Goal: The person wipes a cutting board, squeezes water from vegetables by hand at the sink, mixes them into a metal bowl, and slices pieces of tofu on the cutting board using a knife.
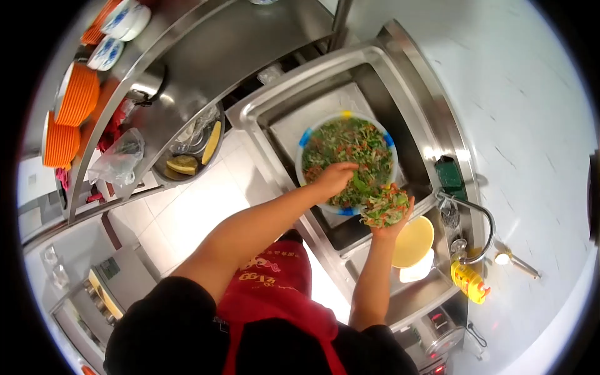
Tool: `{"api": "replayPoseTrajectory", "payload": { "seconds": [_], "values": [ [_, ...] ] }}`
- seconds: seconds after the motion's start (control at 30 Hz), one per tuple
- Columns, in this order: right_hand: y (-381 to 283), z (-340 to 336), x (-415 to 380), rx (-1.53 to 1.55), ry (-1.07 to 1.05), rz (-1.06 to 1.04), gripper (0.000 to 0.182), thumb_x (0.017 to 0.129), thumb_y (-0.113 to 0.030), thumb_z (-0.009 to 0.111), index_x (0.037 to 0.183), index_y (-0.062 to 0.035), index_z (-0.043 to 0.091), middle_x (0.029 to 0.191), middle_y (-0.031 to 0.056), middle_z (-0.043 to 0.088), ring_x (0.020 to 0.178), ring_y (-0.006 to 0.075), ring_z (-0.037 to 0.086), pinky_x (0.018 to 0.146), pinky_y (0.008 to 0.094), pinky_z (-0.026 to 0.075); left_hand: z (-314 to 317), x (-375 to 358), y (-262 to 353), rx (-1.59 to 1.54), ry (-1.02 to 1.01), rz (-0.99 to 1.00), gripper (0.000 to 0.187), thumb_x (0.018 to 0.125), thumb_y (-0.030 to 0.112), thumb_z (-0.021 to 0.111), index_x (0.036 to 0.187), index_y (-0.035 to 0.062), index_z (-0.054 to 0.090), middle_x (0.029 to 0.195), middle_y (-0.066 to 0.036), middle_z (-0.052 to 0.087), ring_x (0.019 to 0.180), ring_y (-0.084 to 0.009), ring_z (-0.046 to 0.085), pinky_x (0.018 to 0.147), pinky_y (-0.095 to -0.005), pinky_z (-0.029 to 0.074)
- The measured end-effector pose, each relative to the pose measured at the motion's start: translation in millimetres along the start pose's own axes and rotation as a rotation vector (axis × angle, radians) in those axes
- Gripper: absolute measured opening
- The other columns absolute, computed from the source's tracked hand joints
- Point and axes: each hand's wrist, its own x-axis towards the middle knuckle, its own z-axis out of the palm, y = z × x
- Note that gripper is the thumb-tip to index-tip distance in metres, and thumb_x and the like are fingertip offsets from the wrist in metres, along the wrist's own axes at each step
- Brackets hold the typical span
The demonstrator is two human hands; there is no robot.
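Note:
A round basin with a blue, white and yellow rim (391, 140) stands in the steel sink, full of chopped green leaves with orange-red bits (344, 140). My left hand (335, 179) is over the near part of the basin, its fingers closed at the greens, with a bright green leaf by the fingertips. To the right, my right hand (395, 226) holds a heap of the same greens (384, 207) in its cupped palm, at the basin's lower right edge.
Right of my right hand are a yellow bowl (414, 242), a white container (417, 267), a faucet (490, 231) and a yellow bottle (469, 281). Orange bowls (78, 94) stand stacked on the left shelf, above a pan (215, 153) with yellow pieces.

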Motion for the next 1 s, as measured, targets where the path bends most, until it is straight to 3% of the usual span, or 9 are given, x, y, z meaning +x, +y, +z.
{"api": "replayPoseTrajectory", "payload": {
  "seconds": [0.07,0.13,0.2,0.3,0.37,0.5,0.63,0.73,1.0],
  "values": [
    [4,24,-12,-0.032,0.09,0.003,0.05,0.095,-0.049,0.042,0.11,-0.0045,0.06,0.112,0.0097,0.061,0.106,0.0298,0.055,0.094,0.0486,0.043,-12,-6,-21,-0.269,-0.002,-0.054,0.051,0.085,0.002,0.044,0.135,0.0103,0.05,0.14,-0.011,0.045,0.111,-0.0229,0.055,0.096,-0.038,0.047],
    [12,45,-13,-0.031,-0.114,0.02,0.051,0.094,-0.049,0.042,0.112,-0.0042,0.059,0.111,0.0099,0.06,0.106,0.029,0.054,0.096,0.0479,0.042,-18,-25,-23,-0.578,-0.091,0.034,0.05,0.083,0.002,0.044,0.132,0.0094,0.053,0.134,-0.012,0.049,0.107,-0.0246,0.056,0.093,-0.0392,0.047],
    [20,65,-17,-0.112,-0.025,-0.037,0.05,0.094,-0.049,0.042,0.11,-0.0051,0.059,0.111,0.0093,0.06,0.106,0.0291,0.054,0.096,0.0465,0.042,-13,-51,-19,-0.7,-0.101,0.113,0.045,0.086,0.014,0.046,0.13,0.0079,0.053,0.13,-0.013,0.05,0.109,-0.0268,0.054,0.094,-0.0441,0.046],
    [44,108,-36,-0.193,-0.152,-0.012,0.049,0.094,-0.048,0.042,0.11,-0.0052,0.059,0.111,0.0098,0.061,0.106,0.0289,0.056,0.096,0.0469,0.043,-16,-103,3,-0.99,-0.284,0.03,0.049,0.092,0.037,0.04,0.13,0.0091,0.052,0.125,-0.011,0.052,0.118,-0.0284,0.048,0.097,-0.0522,0.041],
    [74,145,-59,-0.282,-0.206,-0.011,0.049,0.094,-0.047,0.043,0.112,-0.0044,0.059,0.109,0.0124,0.062,0.104,0.0291,0.058,0.094,0.0473,0.046,-27,-146,5,-1.088,-0.251,0.15,0.049,0.093,0.039,0.04,0.13,0.0094,0.052,0.125,-0.01,0.052,0.118,-0.0276,0.048,0.099,-0.051,0.04],
    [150,199,-111,-0.496,-0.451,-0.015,0.05,0.095,-0.044,0.046,0.12,-0.0026,0.055,0.109,0.0148,0.063,0.1,0.0282,0.061,0.088,0.0437,0.052,-56,-254,-14,-1.306,0.038,0.476,0.042,0.098,0.037,0.042,0.122,0.0048,0.055,0.118,-0.009,0.06,0.111,-0.0252,0.056,0.096,-0.0417,0.045],
    [265,232,-193,-0.511,-0.751,0.237,0.05,0.094,-0.044,0.045,0.124,-0.0046,0.053,0.111,0.016,0.063,0.101,0.0303,0.061,0.089,0.0453,0.052,-112,-336,-87,-1.534,0.276,0.839,0.04,0.098,0.034,0.049,0.119,0.0019,0.059,0.117,-0.008,0.063,0.104,-0.0194,0.058,0.091,-0.0344,0.046],
    [370,260,-283,-0.578,-0.921,0.444,0.05,0.093,-0.045,0.046,0.124,-0.0072,0.053,0.11,0.0145,0.063,0.101,0.0313,0.061,0.087,0.0464,0.052,-149,-479,-138,-1.546,0.512,0.973,0.037,0.096,0.038,0.053,0.115,0.0065,0.06,0.114,-0.007,0.063,0.107,-0.0193,0.056,0.093,-0.0342,0.044],
    [675,255,-502,-0.805,-1.079,1.047,0.046,0.092,-0.046,0.047,0.112,-0.0069,0.06,0.104,0.0123,0.064,0.096,0.0281,0.061,0.085,0.0436,0.051,-292,-679,-352,-1.655,1.079,1.212,0.042,0.099,0.036,0.045,0.124,0.0036,0.055,0.12,-0.009,0.06,0.108,-0.0201,0.056,0.094,-0.0332,0.044]
  ]
}}
